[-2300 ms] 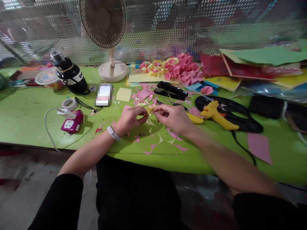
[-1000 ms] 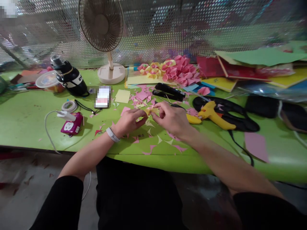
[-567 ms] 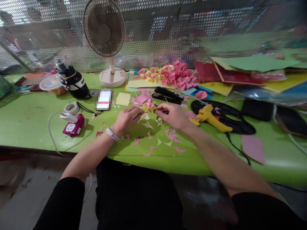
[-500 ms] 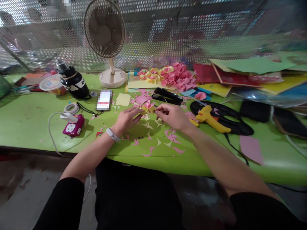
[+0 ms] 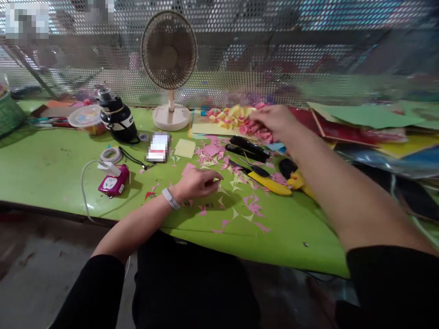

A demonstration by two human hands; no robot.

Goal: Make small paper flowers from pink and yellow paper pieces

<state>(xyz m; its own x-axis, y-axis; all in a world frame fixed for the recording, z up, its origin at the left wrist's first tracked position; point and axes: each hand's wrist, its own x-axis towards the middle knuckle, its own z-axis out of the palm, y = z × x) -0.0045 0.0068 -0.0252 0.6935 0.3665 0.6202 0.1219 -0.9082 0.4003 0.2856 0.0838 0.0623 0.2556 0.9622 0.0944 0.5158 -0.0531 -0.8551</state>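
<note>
My right hand point(image 5: 276, 119) reaches to the back of the table, its fingers pinched on a yellow paper flower point(image 5: 242, 111) above the pile. Below it lie pink paper flowers point(image 5: 263, 134) and more yellow and pink blooms point(image 5: 224, 119). My left hand point(image 5: 197, 183), with a pale band at the wrist, is held low over the front of the green table point(image 5: 192, 224). Its fingers are curled in, and whether anything is inside them is hidden. Pink and pale yellow paper scraps point(image 5: 253, 205) lie around it, and a pink piece point(image 5: 188, 169) shows just behind it.
A black stapler point(image 5: 247, 149), a yellow-handled tool point(image 5: 270, 183) and a partly hidden yellow glue gun point(image 5: 299, 180) lie at the right. Leftward are a phone point(image 5: 158, 147), tape roll point(image 5: 111, 155), pink power adapter point(image 5: 115, 182), black bottle point(image 5: 118, 121) and fan point(image 5: 169, 116).
My right hand has moved from the middle of the table up to the flower pile with the yellow flower. My left hand has let go of it and sits slightly lower.
</note>
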